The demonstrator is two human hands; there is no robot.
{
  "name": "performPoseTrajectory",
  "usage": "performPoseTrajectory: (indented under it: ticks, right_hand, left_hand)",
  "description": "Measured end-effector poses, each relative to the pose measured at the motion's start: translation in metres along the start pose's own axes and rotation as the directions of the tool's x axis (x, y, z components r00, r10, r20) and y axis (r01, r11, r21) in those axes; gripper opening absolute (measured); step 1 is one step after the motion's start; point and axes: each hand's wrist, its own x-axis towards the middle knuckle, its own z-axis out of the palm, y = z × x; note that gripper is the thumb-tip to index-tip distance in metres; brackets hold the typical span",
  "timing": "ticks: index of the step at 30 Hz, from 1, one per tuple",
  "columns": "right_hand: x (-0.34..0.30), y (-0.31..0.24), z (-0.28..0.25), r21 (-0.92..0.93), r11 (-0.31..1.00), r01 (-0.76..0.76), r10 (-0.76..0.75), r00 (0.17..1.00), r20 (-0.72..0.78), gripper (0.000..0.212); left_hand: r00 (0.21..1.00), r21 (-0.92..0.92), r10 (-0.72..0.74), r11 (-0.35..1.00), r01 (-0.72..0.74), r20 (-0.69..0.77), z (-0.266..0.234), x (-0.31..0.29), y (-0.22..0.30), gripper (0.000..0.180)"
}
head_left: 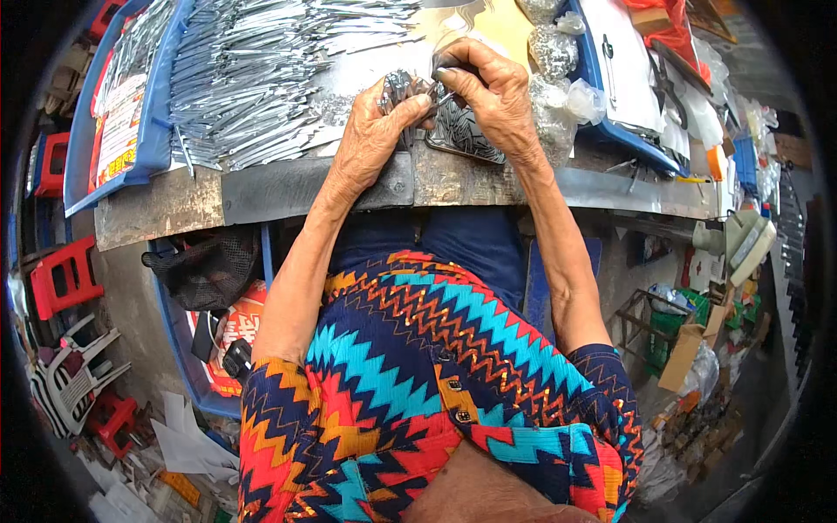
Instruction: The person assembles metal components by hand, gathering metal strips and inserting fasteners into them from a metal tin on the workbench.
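Note:
My left hand (384,126) is closed around a small cluster of dark, shiny metal parts (398,87) above the table's near edge. Close beside it, my right hand (495,98) pinches at the same spot, thumb against fingers. What sits in that pinch is too small and too covered to name. Under the two hands lies a shallow tray of small dark metal pieces (462,132), partly hidden by them. To the left, long thin silvery metal parts (253,78) are spread in overlapping rows across the table.
A blue tray (157,113) of similar parts stands at the table's left, another blue tray (593,78) at the right. Clear plastic bags (558,105) of small pieces lie beside my right hand. Below the table are a blue crate (179,349) and red stools (65,277).

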Motion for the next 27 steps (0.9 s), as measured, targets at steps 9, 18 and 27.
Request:
performPoseTrajectory:
  ticks: [9, 18, 27]
  right_hand:
    - [-0.001, -0.003, -0.001, 0.009, 0.999, -0.052, 0.052, 0.999, 0.016, 0.007]
    - [-0.006, 0.004, 0.004, -0.023, 1.0, 0.0, -0.001, 0.999, -0.038, 0.006]
    - [0.001, 0.004, -0.008, 0.134, 0.989, -0.061, 0.053, 0.997, 0.061, 0.009]
  left_hand:
    - [1.0, 0.029, 0.017, 0.999, -0.016, -0.007, 0.0, 0.001, 0.0, 0.017]
    - [1.0, -0.012, 0.006, 1.0, -0.006, -0.011, 0.0, 0.0, -0.001, 0.017]
    - [1.0, -0.077, -0.011, 0.997, 0.01, 0.0, 0.0, 0.0, -0.001, 0.019]
